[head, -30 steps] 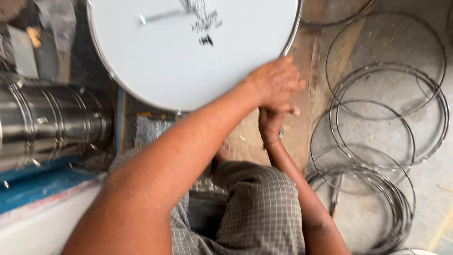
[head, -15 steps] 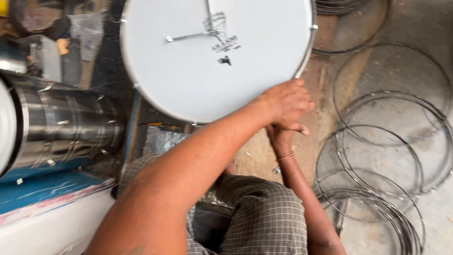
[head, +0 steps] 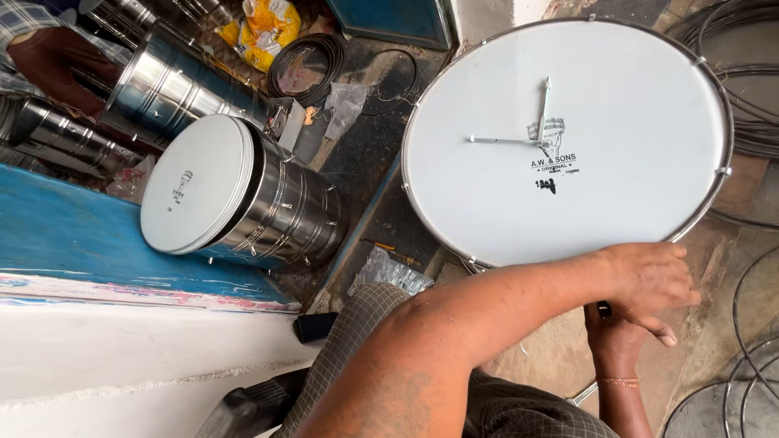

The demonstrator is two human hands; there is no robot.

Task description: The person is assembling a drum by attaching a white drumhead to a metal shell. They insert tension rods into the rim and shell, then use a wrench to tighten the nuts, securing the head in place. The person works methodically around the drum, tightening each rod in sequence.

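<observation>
A large round drum with a white head point(head: 568, 162) and a metal rim lies flat on the floor. Two thin metal rods point(head: 542, 113) lie across its head near a small black print. My left hand point(head: 649, 280) reaches across my body and curls over the drum's lower right rim. Directly beneath it is my right hand point(head: 617, 341), with a thread band on the wrist. Its fingers are hidden under the left hand. A small dark bit point(head: 603, 308) shows between the two hands.
A steel drum shell with a white head point(head: 199, 195) lies on its side on the left, with more steel shells point(head: 162, 81) behind it. Another person's hand point(head: 49, 57) is at top left. Wire hoops point(head: 755, 97) lie on the right. A blue ledge point(head: 81, 243) runs along the left.
The view has swung, so the whole drum and the steel shells now show. Both hands stay at the drum's lower right rim.
</observation>
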